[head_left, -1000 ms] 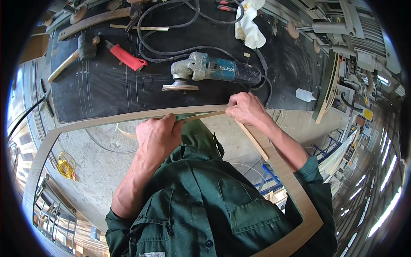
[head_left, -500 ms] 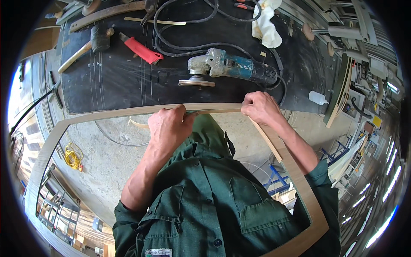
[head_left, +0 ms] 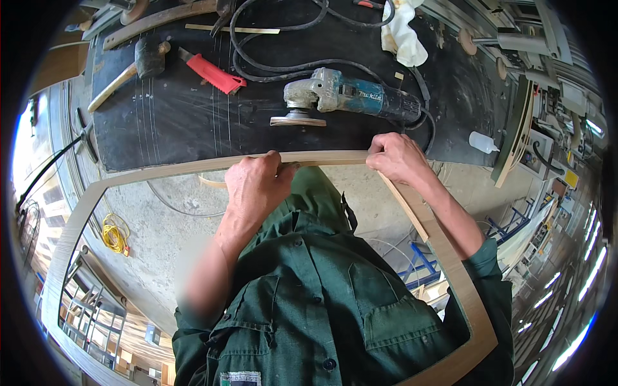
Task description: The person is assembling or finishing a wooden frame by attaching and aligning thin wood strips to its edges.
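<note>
A large pale wooden frame (head_left: 74, 225) with angled corners surrounds my body, its far rail along the bench's near edge. My left hand (head_left: 257, 183) is closed around the middle of that rail, thumb toward the inner edge. At the far right corner, my right hand (head_left: 399, 157) pinches the frame, fingers curled over it. A thin wood strip (head_left: 407, 209) runs from under my right hand along the inner edge of the right side and ends partway down. Whether it continues under my fingers is hidden.
On the black bench (head_left: 187, 128) lie an angle grinder (head_left: 351, 95) with its cord, a red-handled saw (head_left: 215, 74), a mallet (head_left: 150, 58), a white cloth (head_left: 403, 35) and a white bottle (head_left: 483, 142). A coiled yellow cable (head_left: 115, 235) rests on the concrete floor.
The view has shifted slightly. Both hands keep their grip at about the same places on the frame; my left fingers have moved only a little.
</note>
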Demonstrator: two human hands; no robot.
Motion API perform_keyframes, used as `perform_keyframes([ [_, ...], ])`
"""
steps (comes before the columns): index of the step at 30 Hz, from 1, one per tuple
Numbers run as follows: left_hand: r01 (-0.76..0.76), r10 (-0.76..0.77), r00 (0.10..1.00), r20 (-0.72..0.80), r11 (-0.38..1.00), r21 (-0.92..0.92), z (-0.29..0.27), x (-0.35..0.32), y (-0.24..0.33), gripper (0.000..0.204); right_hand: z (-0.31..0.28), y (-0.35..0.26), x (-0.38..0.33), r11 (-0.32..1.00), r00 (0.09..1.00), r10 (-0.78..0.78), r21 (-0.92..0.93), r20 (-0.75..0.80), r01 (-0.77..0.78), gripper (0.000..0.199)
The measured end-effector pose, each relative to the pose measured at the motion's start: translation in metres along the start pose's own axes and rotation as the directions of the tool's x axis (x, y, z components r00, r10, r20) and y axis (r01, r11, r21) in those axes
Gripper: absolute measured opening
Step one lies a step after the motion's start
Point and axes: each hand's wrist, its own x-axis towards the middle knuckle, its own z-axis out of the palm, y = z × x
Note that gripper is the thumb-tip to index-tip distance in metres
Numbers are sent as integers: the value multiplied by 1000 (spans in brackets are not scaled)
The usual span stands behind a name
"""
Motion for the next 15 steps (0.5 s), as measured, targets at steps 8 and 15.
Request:
perform_keyframes([
  [8,26,-26,999,27,1000,17,-3,1,3,35,-2,-2,0,1000,1000,-4,15,-2,4,32],
  [15,176,-186,982,36,964,200,-12,5,18,44,-9,2,2,986,993,84,137,87,-95,30],
])
